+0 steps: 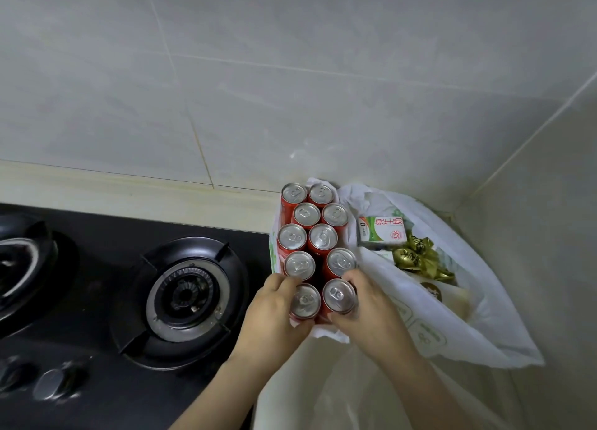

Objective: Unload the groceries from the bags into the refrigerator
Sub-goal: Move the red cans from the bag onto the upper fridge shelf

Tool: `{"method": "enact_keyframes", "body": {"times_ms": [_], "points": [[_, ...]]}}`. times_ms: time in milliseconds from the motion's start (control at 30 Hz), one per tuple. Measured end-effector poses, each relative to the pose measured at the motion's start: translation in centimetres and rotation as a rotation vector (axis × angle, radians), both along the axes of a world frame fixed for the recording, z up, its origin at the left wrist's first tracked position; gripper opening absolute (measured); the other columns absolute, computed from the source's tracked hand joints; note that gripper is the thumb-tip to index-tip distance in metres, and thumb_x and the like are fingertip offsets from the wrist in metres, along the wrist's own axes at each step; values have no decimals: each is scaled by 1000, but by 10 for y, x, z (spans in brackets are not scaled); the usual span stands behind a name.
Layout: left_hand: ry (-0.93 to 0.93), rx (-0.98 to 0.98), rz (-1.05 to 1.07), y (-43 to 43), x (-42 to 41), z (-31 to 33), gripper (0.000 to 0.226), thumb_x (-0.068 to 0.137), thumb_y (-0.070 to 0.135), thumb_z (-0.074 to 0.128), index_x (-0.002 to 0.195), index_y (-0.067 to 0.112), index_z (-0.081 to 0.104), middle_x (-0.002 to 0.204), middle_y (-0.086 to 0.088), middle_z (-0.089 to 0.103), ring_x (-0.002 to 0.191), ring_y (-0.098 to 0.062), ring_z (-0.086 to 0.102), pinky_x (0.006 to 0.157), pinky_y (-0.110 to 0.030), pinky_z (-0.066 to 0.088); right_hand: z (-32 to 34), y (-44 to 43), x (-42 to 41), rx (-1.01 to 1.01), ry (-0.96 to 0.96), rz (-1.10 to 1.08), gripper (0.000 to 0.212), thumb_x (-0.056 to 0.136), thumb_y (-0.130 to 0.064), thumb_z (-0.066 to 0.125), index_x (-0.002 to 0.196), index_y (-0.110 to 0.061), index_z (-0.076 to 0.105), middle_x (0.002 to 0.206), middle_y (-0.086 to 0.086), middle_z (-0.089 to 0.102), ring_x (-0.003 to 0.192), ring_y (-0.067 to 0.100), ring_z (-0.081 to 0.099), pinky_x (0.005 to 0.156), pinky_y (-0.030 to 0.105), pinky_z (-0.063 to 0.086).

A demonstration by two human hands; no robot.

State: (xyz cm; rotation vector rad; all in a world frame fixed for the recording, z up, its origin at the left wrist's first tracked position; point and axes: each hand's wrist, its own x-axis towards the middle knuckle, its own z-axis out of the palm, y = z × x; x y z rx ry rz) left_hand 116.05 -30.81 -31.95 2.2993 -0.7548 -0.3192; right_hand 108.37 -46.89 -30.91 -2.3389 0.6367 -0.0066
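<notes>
Red cans (323, 239) stand packed; left hand (274, 313) grips one, right hand (366, 315) its neighbour.

Ten upright red cans (323, 237) stand in two rows, the left hand (274, 313) curled round the nearest left can (305, 300) and the right hand (368, 313) round the nearest right can (338, 295), with a white bag (478, 316) holding a milk carton (382, 232) and gold-wrapped sweets (416, 258) at three o'clock of them and a gas burner (187, 297) at nine o'clock.

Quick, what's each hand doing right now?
Left hand: grips the near-left can.
Right hand: grips the near-right can.
</notes>
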Motion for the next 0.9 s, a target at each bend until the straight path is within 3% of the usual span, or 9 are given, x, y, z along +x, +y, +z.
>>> {"method": "enact_keyframes", "body": {"times_ms": [67,200,367,533,733,900], "points": [[-1,6,1,-1,-1,-4,61,69,38,73,124,31,49,108,12,48,97,-10,54,79,-23,48,-2,2,-1,24,3,-22,38,70,-28,70,98,-34,44,85,-14,63,76,0,59,64,26,50],[-1,4,32,-4,-1,-8,58,68,39,72,121,32,48,104,13,51,94,-8,55,76,-22,48,-3,2,0,49,-21,-38,41,70,-30,72,98,-37,44,87,-18,63,78,-4,58,63,21,47],[23,-9,96,-8,-4,-10,56,68,40,72,116,32,46,96,10,57,85,-10,58,71,-28,50,-2,2,-2,23,-36,-41,39,70,-32,71,99,-32,46,84,-15,64,75,1,60,65,30,52],[-7,-40,105,-7,-5,-10,54,67,36,72,115,31,48,99,11,57,86,-12,60,71,-32,51,4,5,-3,18,-73,-42,38,68,-33,72,96,-35,47,85,-17,63,77,-1,59,65,28,52],[-28,-141,112,-1,-7,3,57,64,41,76,115,29,53,101,15,60,93,-5,58,76,-25,49,21,7,-8,10,-173,-99,41,59,-33,76,95,-34,56,89,-16,62,85,2,58,75,28,50],[19,-291,181,3,-7,31,50,62,38,80,106,38,55,102,18,62,94,1,59,79,-19,49,38,6,-11,27,-268,-138,44,56,-38,75,96,-36,57,93,-17,63,89,2,60,77,31,52]]}}
